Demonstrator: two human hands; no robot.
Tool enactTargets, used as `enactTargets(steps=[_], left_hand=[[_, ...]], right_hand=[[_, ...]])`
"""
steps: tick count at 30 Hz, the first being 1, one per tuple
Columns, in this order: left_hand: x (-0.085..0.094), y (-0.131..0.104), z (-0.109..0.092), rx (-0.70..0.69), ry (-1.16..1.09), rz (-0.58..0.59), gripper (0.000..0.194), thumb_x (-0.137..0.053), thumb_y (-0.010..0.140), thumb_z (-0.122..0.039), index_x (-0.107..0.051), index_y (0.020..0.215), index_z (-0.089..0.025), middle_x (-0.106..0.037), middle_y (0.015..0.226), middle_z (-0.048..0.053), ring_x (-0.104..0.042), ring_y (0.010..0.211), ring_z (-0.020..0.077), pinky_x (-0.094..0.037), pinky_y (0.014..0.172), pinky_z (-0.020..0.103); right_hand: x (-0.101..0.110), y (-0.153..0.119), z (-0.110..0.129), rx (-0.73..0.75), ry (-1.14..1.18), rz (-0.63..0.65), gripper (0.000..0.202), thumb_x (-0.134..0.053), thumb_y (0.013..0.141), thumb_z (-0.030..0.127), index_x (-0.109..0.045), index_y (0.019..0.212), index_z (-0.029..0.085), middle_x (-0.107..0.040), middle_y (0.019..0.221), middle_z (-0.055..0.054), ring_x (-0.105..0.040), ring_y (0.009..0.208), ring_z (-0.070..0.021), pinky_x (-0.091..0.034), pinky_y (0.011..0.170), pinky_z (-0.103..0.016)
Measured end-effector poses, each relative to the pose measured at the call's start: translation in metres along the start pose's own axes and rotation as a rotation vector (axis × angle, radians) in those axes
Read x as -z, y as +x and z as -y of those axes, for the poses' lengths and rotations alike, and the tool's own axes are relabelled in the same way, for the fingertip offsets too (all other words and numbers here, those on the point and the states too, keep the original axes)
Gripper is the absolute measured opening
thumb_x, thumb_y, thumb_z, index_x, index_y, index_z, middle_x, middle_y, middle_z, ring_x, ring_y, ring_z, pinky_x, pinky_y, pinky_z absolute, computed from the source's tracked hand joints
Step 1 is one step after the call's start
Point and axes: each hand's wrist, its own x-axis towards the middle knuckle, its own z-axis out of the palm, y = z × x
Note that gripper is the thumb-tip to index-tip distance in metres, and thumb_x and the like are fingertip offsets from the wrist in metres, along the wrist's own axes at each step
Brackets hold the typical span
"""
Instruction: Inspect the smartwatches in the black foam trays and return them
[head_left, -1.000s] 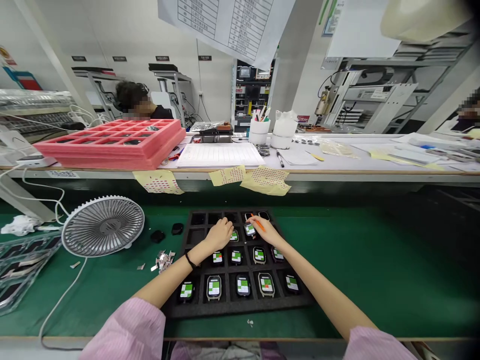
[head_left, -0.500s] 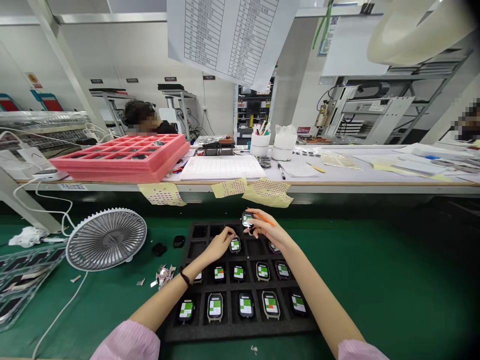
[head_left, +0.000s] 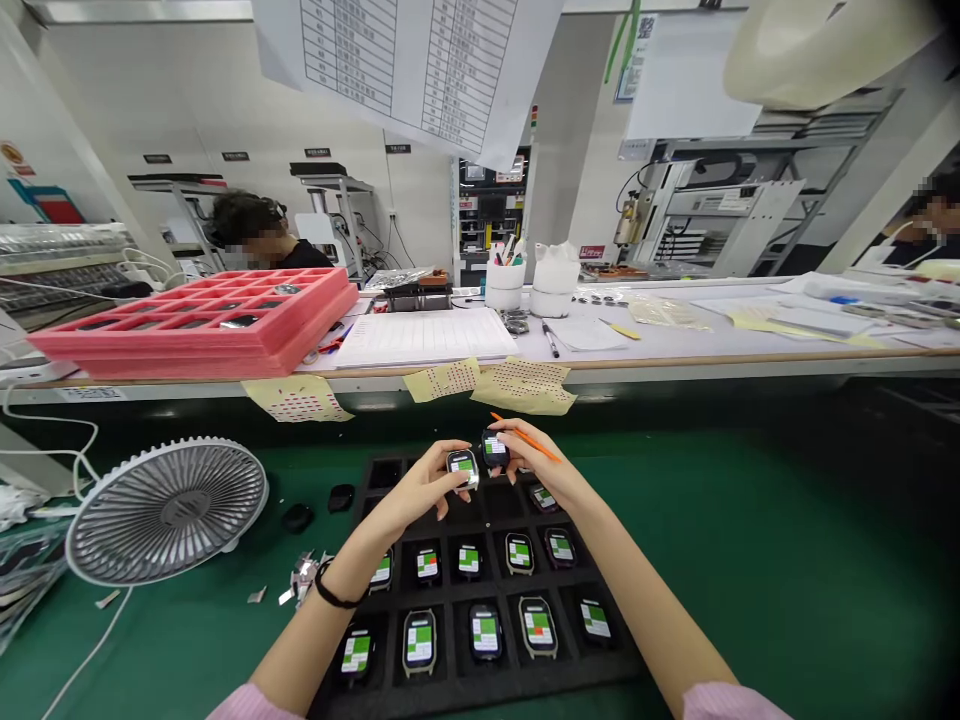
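Note:
My left hand [head_left: 429, 488] grips a silver-rimmed watch face [head_left: 463, 468] with a lit green and white screen, thumb across its lower edge. Just to its right, my right hand [head_left: 536, 462] holds a dark watch face [head_left: 494, 450] and also an orange stick [head_left: 534, 443] lying across the fingers. Both watches are over the far part of a black compartment tray [head_left: 480, 690]. Rows of lit watch faces lie in its compartments, among them a silver one [head_left: 419, 642] and a dark one [head_left: 486, 632]. Part of the tray is hidden under my forearms.
A grey fan [head_left: 169, 510] stands at the left, near two black pieces [head_left: 298, 517] and small silver scraps [head_left: 302, 577]. Pink foam trays [head_left: 195, 345] and a paper form [head_left: 426, 337] rest on the raised shelf. A person sits beyond it at the left.
My left hand has lifted the silver-rimmed watch out of the tray and brought it beside the dark watch. My right hand keeps its hold. The view has shifted slightly.

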Motion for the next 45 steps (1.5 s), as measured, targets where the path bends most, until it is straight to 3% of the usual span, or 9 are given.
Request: enactTargets(steps=[4,10,22,27,36,45], left_hand=[[0.000,-0.008,-0.007,-0.019,0.050,0.019,0.046,-0.062,0.082,-0.039,-0.052,0.123,-0.020,-0.060,0.097,0.005,-0.062,0.073,0.0129,-0.037,0.040,0.014],[0.001,-0.009,-0.005,-0.039,0.017,-0.050,0.045,-0.048,0.087,-0.049,-0.058,0.118,-0.017,-0.060,0.076,0.002,-0.059,0.059,0.0121,-0.034,0.036,0.016],[-0.008,-0.019,-0.017,-0.071,0.044,-0.064,0.041,-0.060,0.083,-0.041,-0.056,0.116,-0.017,-0.058,0.082,0.001,-0.051,0.059,0.0079,-0.033,0.042,0.016],[-0.008,-0.019,-0.016,-0.068,0.048,-0.058,0.041,-0.056,0.086,-0.043,-0.056,0.119,-0.019,-0.056,0.080,-0.001,-0.047,0.055,0.0067,-0.033,0.043,0.017],[-0.006,-0.020,-0.015,-0.078,0.077,-0.058,0.041,-0.054,0.087,-0.044,-0.054,0.121,-0.021,-0.053,0.081,-0.002,-0.047,0.054,0.0060,-0.036,0.043,0.017],[-0.004,-0.017,-0.010,-0.077,0.027,-0.041,0.042,-0.050,0.088,-0.048,-0.055,0.121,-0.022,-0.059,0.091,0.003,-0.058,0.068,0.0115,-0.037,0.043,0.017]], right_hand=[[0.000,-0.004,0.001,0.019,-0.014,0.065,0.027,-0.063,0.084,0.035,-0.059,0.109,0.024,-0.062,0.093,-0.003,-0.067,0.068,-0.0161,-0.050,0.052,-0.025],[-0.004,-0.009,0.004,0.010,-0.041,0.127,0.029,-0.062,0.086,0.034,-0.057,0.113,0.025,-0.064,0.097,-0.004,-0.068,0.072,-0.0174,-0.053,0.055,-0.028],[-0.009,-0.011,0.006,0.032,-0.029,0.125,0.025,-0.060,0.087,0.034,-0.057,0.110,0.024,-0.065,0.093,-0.003,-0.068,0.071,-0.0170,-0.053,0.054,-0.027],[-0.012,-0.013,0.008,0.023,-0.038,0.105,0.027,-0.061,0.086,0.036,-0.058,0.109,0.023,-0.064,0.092,-0.003,-0.068,0.070,-0.0172,-0.053,0.052,-0.027],[-0.013,-0.012,0.006,0.016,-0.037,0.076,0.027,-0.064,0.084,0.036,-0.059,0.107,0.023,-0.063,0.089,-0.003,-0.067,0.066,-0.0157,-0.051,0.051,-0.025],[-0.013,-0.012,0.005,0.039,-0.037,0.083,0.027,-0.065,0.083,0.035,-0.059,0.107,0.022,-0.064,0.090,-0.002,-0.068,0.065,-0.0149,-0.051,0.052,-0.025]])
